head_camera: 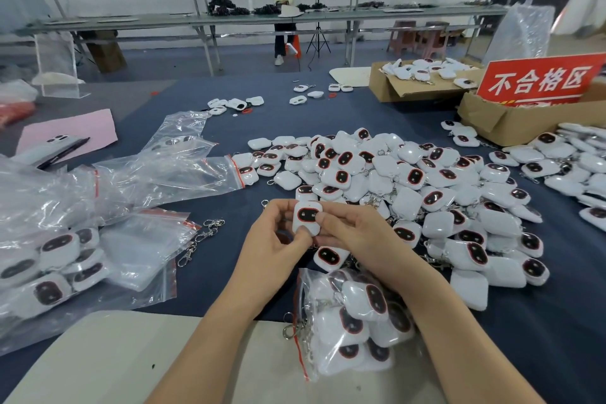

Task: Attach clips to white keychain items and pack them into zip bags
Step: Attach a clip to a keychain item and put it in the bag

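White keychain (307, 217) between fingers (329, 219)

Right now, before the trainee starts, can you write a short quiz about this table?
1. True or false: the left hand and the right hand both hold one keychain.
2. The loose clips lie: A) left of the hands; B) on the pink paper; C) on the floor.
3. What colour is the sign at the far right?
Key: 1 true; 2 A; 3 red.
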### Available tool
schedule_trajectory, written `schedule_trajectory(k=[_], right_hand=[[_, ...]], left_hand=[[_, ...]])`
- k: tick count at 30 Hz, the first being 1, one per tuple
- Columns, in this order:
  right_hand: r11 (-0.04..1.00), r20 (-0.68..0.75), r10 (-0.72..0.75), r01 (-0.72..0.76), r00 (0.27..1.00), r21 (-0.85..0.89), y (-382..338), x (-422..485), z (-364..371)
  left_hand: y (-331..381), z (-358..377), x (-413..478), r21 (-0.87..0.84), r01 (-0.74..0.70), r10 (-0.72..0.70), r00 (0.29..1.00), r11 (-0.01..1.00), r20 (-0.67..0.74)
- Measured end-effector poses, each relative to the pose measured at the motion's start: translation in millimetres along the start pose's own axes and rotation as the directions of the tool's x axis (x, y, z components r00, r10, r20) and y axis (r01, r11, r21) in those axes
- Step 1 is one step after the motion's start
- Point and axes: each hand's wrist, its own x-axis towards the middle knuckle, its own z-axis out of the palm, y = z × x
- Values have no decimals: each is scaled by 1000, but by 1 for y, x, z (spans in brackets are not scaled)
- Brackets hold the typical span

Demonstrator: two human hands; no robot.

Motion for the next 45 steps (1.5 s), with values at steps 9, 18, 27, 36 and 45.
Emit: schedule_trajectory(k=[9, 18, 27, 36, 45], right_hand=[[1000, -18, -10, 10, 1000, -3, 4, 2, 0], [998, -112, 24, -17, 993, 63, 9, 7, -1], [996, -2, 33, -33, 999, 86, 5, 5, -1], [992, -65, 13, -5, 998, 128, 3, 2, -4], [993, -43, 35, -30, 998, 115, 6, 2, -6]], left_hand=[[-2, -1, 1, -10, 0, 0, 1000, 1000, 7], [-1, 0, 1, -111, -41, 42, 999, 993, 11], [-6, 4, 2, -18, -55, 55, 998, 998, -14], [-7, 3, 1, -37, -70, 71, 997, 997, 37], [-5, 2, 2, -34, -71, 71, 997, 997, -6]])
